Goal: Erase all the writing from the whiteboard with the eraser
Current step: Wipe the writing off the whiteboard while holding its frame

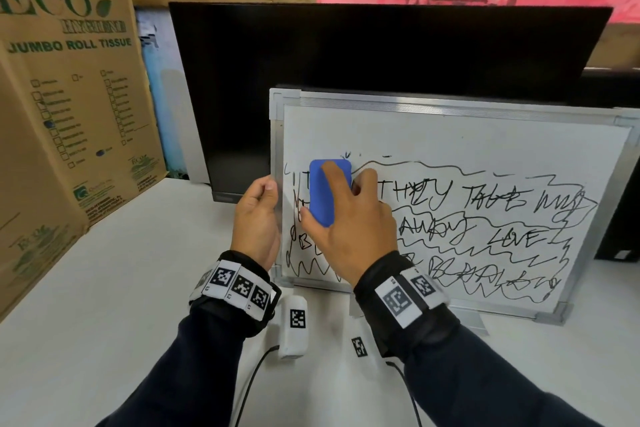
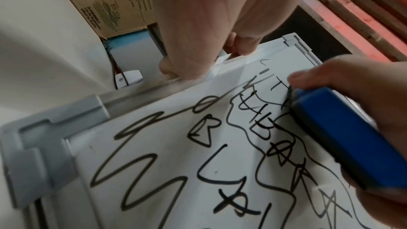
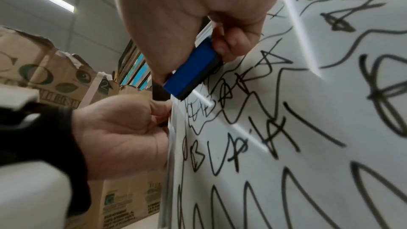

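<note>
A metal-framed whiteboard [image 1: 450, 135] stands upright on the white table, leaning against a dark monitor. Black letters and scribbles [image 1: 485, 218] cover its lower two thirds; the top band is bare. My right hand [image 1: 346, 218] grips a blue eraser [image 1: 327, 194] and presses it flat on the board near the upper left of the writing. The eraser [image 2: 348, 137] also shows in the left wrist view, and in the right wrist view the eraser [image 3: 193, 69] sits pinched between thumb and fingers. My left hand [image 1: 258, 215] grips the board's left frame edge [image 2: 141, 91].
A large cardboard box [image 1: 65, 97] stands at the left of the table. The black monitor [image 1: 346, 55] rises behind the board. Wrist-camera cables [image 1: 249, 388] trail over the white table [image 1: 104, 322] near me. A dark object [image 1: 620, 218] stands at the far right.
</note>
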{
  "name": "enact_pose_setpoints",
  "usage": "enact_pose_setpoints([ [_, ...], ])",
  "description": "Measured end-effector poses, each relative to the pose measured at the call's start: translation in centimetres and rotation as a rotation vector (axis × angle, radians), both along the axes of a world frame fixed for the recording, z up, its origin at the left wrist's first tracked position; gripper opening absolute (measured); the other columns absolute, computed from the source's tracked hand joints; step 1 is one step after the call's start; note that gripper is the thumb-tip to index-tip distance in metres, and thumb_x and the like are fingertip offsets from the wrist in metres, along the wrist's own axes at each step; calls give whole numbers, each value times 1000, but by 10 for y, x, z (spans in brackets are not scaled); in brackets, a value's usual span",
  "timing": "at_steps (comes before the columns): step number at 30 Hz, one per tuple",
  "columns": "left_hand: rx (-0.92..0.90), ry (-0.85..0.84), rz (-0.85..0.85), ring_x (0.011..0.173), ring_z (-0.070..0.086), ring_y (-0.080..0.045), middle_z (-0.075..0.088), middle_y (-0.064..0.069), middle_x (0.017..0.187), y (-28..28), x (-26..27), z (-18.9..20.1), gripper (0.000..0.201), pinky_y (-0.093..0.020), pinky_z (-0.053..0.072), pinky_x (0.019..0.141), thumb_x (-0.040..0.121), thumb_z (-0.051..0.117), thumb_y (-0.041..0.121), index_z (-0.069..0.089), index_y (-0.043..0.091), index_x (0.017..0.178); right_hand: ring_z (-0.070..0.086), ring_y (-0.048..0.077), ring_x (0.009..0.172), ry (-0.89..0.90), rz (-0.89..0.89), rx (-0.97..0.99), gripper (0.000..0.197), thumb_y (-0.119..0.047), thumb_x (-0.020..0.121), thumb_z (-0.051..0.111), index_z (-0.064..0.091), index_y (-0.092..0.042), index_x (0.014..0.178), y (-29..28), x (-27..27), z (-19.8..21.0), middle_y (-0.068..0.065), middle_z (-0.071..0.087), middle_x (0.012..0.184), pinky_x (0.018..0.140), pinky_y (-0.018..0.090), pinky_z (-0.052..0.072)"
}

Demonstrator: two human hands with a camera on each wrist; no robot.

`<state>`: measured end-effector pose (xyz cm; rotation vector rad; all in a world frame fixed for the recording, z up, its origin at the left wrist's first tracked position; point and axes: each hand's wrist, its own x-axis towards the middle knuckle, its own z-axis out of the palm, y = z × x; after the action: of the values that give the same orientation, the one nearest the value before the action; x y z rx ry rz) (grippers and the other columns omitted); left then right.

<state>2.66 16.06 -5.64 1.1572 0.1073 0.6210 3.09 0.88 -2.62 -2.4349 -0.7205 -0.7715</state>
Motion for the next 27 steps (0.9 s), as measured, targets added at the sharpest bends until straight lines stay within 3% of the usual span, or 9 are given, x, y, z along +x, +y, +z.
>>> enact_pose_setpoints([
  [4, 17, 26, 11, 119, 63, -32, 66, -23, 120, -1, 0, 0, 23, -50, 43, 113, 108, 43, 17, 65, 11, 106, 48, 26, 55, -10, -30, 92, 58, -57, 86, 62, 38, -30, 132, -9, 10, 11, 6, 36, 104, 51, 35, 53],
  [7, 2, 38, 23, 127, 57, -41, 62, -28, 128, -1, 1, -1, 23, -56, 42, 113, 107, 46, 21, 68, 15, 104, 48, 26, 56, -2, -23, 41, 58, -58, 87, 60, 37, -30, 133, -14, 5, 5, 6, 37, 103, 52, 38, 55],
  [13, 8, 45, 45, 123, 61, -37, 65, -26, 126, -5, 0, 2, 23, -52, 47, 109, 109, 42, 17, 65, 12, 105, 49, 26, 59, -10, -34, 122, 59, -55, 87, 62, 42, -27, 135, -25, 10, 8, 7, 37, 105, 55, 37, 55],
  [17, 1, 41, 61, 123, 61, -36, 65, -25, 126, -6, 0, 3, 23, -53, 46, 110, 108, 43, 17, 65, 13, 106, 50, 28, 60, 28, -24, 12, 60, -59, 88, 57, 38, -30, 136, -30, 1, -3, 6, 37, 105, 56, 41, 56],
  [21, 12, 47, 70, 120, 62, -36, 65, -25, 123, -6, 0, 2, 24, -57, 44, 110, 108, 44, 18, 67, 15, 102, 52, 27, 62, 25, -85, 120, 59, -56, 87, 59, 36, -32, 136, -41, 11, 12, 5, 35, 107, 59, 40, 56],
  [27, 35, 71, 91, 115, 63, -37, 66, -22, 115, -5, 0, 1, 26, -59, 43, 110, 107, 45, 22, 68, 20, 96, 52, 28, 62, 54, -79, 41, 60, -57, 88, 58, 33, -34, 136, -53, 6, 5, 3, 35, 105, 61, 41, 56],
])
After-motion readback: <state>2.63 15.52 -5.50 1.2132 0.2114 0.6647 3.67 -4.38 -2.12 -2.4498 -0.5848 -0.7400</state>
